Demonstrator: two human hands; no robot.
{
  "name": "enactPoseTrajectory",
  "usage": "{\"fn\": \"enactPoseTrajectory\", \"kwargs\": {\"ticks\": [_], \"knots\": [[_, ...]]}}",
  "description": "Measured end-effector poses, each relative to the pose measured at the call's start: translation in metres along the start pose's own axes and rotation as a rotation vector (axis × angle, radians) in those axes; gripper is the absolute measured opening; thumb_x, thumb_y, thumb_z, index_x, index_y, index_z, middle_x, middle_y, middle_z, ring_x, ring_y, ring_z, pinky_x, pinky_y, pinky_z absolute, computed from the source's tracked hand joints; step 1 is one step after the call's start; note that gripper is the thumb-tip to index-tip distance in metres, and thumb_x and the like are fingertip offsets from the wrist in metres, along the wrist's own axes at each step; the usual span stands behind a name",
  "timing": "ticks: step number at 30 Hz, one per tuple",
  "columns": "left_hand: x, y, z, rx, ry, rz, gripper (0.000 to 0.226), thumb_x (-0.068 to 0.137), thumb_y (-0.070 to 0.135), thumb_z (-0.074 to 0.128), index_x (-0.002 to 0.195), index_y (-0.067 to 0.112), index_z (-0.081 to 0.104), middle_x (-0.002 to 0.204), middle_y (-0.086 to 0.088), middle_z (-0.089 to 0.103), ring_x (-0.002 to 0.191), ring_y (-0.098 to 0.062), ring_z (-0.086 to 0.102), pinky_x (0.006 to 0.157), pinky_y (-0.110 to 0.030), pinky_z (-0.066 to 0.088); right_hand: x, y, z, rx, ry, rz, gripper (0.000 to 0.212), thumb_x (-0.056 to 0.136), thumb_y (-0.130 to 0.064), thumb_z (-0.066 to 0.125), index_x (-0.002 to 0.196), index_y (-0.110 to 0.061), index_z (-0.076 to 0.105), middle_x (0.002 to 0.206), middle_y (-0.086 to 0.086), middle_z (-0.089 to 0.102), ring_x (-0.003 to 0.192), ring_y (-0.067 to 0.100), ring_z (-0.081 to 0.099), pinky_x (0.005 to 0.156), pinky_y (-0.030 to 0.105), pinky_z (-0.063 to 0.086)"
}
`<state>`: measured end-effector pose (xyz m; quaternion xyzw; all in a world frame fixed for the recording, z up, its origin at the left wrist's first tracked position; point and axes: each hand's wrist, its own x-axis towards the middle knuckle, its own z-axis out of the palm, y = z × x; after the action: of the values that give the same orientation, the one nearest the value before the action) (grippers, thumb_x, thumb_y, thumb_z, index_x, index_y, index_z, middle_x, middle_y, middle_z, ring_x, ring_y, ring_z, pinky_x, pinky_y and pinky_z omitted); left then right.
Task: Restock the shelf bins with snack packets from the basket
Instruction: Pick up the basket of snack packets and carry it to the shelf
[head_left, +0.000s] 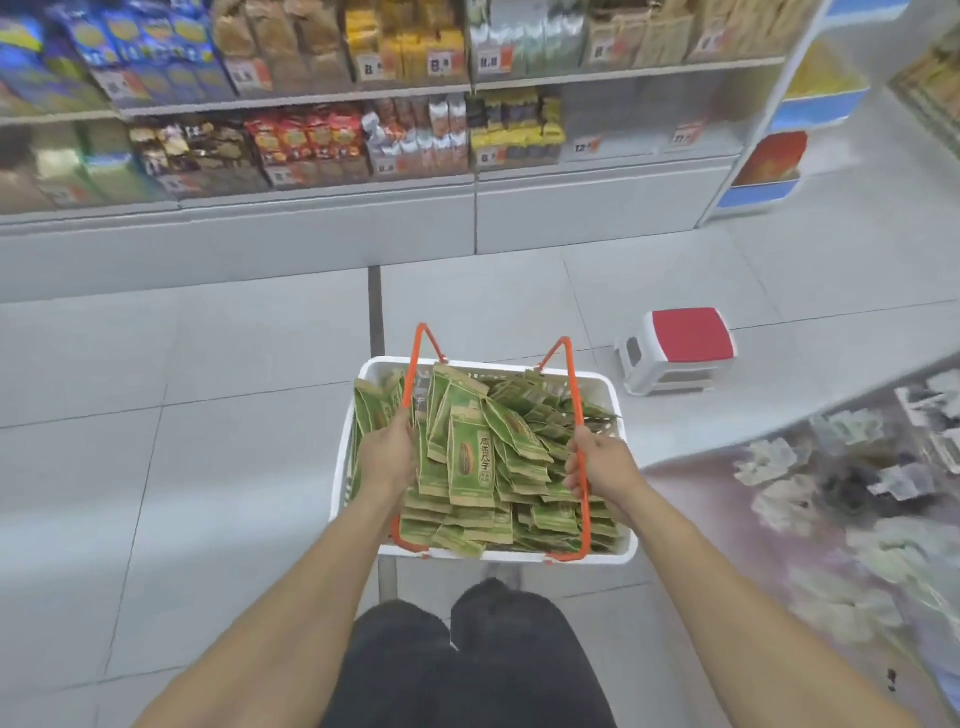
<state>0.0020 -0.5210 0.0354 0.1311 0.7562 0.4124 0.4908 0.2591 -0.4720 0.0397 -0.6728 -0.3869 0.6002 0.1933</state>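
A white basket (613, 400) with two orange handles hangs in front of me above the floor tiles. It is heaped with green snack packets (470, 462). My left hand (387, 452) grips the left orange handle (410, 374). My right hand (597, 460) grips the right orange handle (574, 384). Both arms reach forward and down from the bottom of the view, over my dark trousers.
A long shelf unit (311, 187) full of packets runs across the back, with a bare stretch at its right (639, 119). A red-topped white step stool (678, 351) stands on the floor to the right. A low display with pale packets (831, 493) fills the right side.
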Motion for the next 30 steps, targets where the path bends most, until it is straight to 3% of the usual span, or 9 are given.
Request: {"fn": "enactPoseTrajectory", "kwargs": {"ticks": [6,11,16,24,30], "knots": [[0.08,0.107,0.062,0.018,-0.048,0.025,0.043,0.093,0.053,0.052,0.064,0.023,0.044,0.05,0.007,0.03,0.044,-0.013,0.024,0.043,-0.026,0.022,0.099,-0.089,-0.027,0.078,0.029,0.053,0.036,0.108,-0.033,0.037,0.091,-0.006,0.053,0.059,0.003,0.051,0.043,0.016,0.046,0.043,0.027,0.039],[0.174,0.183,0.119,0.14,-0.041,0.016,0.062,0.081,0.08,0.046,0.061,0.021,0.042,0.049,0.006,0.035,0.042,-0.014,0.03,0.047,-0.025,0.026,0.188,-0.16,-0.035,0.105,0.077,0.079,0.037,0.108,-0.033,0.035,0.083,-0.01,0.048,0.057,0.002,0.044,0.043,0.014,0.037,0.043,0.028,0.033],[0.244,0.238,0.184,0.275,-0.076,0.048,0.05,0.097,0.057,0.042,0.069,0.015,0.042,0.06,-0.004,0.037,0.05,-0.017,0.033,0.048,-0.027,0.03,0.258,-0.223,-0.05,0.145,0.127,0.112,0.04,0.108,-0.035,0.033,0.08,-0.01,0.047,0.055,0.0,0.039,0.042,0.013,0.029,0.042,0.027,0.028],[0.312,0.327,0.304,0.318,-0.153,0.066,0.053,0.096,0.055,0.046,0.057,0.021,0.034,0.049,0.005,0.03,0.043,-0.016,0.025,0.047,-0.027,0.026,0.355,-0.296,-0.128,0.116,0.218,0.148,0.04,0.107,-0.033,0.036,0.076,-0.011,0.05,0.052,-0.001,0.044,0.043,0.014,0.034,0.045,0.029,0.032],[0.337,0.379,0.414,0.352,-0.083,0.071,0.054,0.099,0.053,0.044,0.058,0.019,0.036,0.049,0.003,0.032,0.043,-0.016,0.028,0.048,-0.027,0.028,0.445,-0.335,-0.207,0.028,0.219,0.164,0.04,0.107,-0.031,0.034,0.076,-0.012,0.052,0.048,-0.002,0.043,0.038,0.014,0.036,0.039,0.026,0.033]]}}
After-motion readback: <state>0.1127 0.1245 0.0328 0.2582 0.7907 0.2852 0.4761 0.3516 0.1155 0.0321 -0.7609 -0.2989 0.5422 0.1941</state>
